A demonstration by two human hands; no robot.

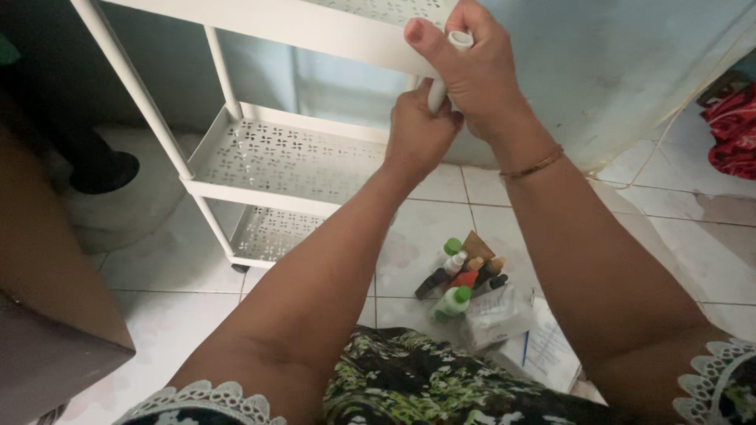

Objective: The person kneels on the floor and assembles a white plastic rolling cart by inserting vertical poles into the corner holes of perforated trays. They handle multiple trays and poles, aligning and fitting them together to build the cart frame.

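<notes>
A white three-tier shelf rack with perforated trays stands on the tiled floor in front of me. Both my hands grip its near right corner post, a white tube. My left hand wraps around the post lower down. My right hand holds the top of the post, thumb pressed beside its open round end, level with the top tray. A thin gold bangle sits on my right wrist.
Several small bottles with green, orange and dark caps lie on the floor by a clear plastic bag and a paper sheet. A brown box sits at left, red cloth at right, a pale blue wall behind.
</notes>
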